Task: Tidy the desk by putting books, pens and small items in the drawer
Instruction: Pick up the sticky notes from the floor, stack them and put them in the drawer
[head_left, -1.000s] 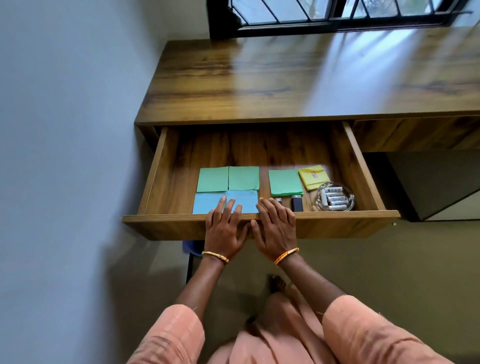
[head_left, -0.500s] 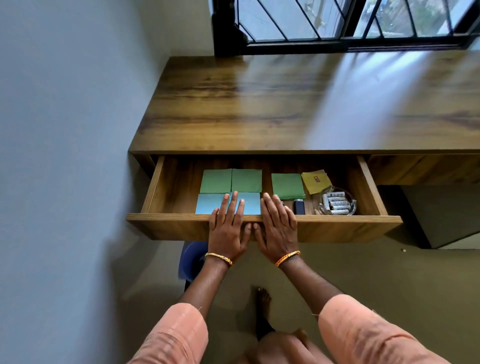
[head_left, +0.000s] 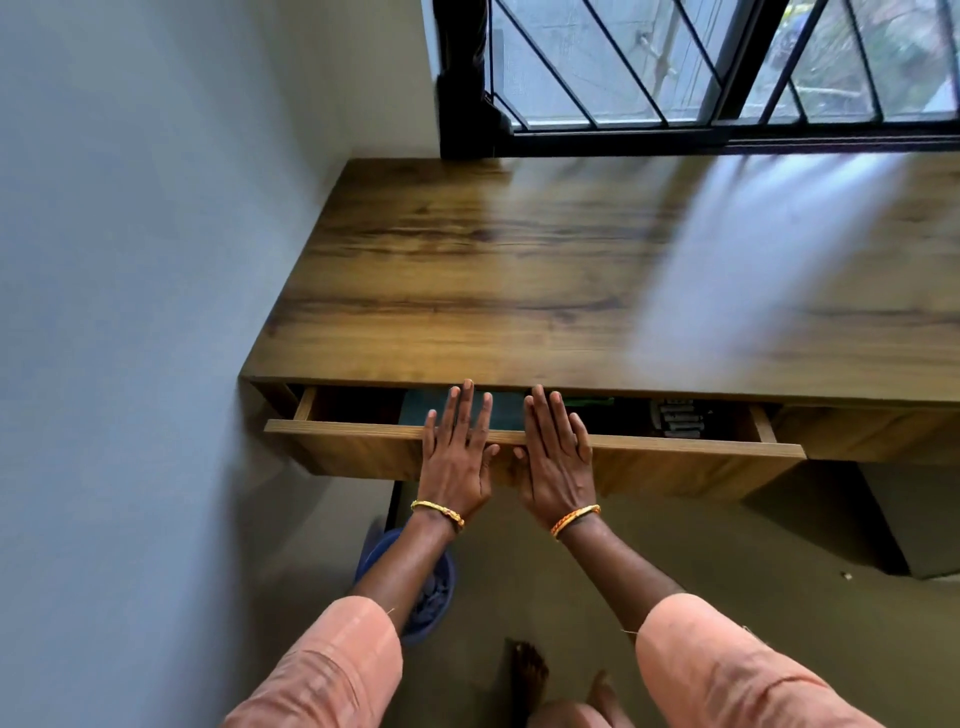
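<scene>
The drawer (head_left: 363, 441) sits under the front edge of the desk (head_left: 519, 270), near the desk's left corner; it is only a little bit open, and just a thin gap shows between its front board and the desk edge. Both hands are flat on the front board, side by side and near its middle; the left hand (head_left: 457, 457) has straight, spread fingers that reach over the top edge of the board, and the tips almost touch the desk edge; the right hand (head_left: 558, 462) lies the same way, fingers straight and a bit apart, just beside the left hand; neither hand holds anything.

Inside the gap it is dark; a blue-green paper (head_left: 506, 413) shows between the two hands, a bit of green paper (head_left: 589, 402) peeks out to the right of the right hand, and some white batteries (head_left: 680, 418) lie close to the drawer's right end; I cannot tell what else is in there.

Each wrist has a thin bangle: a yellow one (head_left: 436, 512) on the left and an orange one (head_left: 574, 519) on the right; both sleeves are peach. The desk top is brown wood with light shining on it; a window with black bars (head_left: 675, 73) stands behind the back edge; a grey wall runs along the left side. A blue bucket (head_left: 436, 597) is on the floor below the left arm.
</scene>
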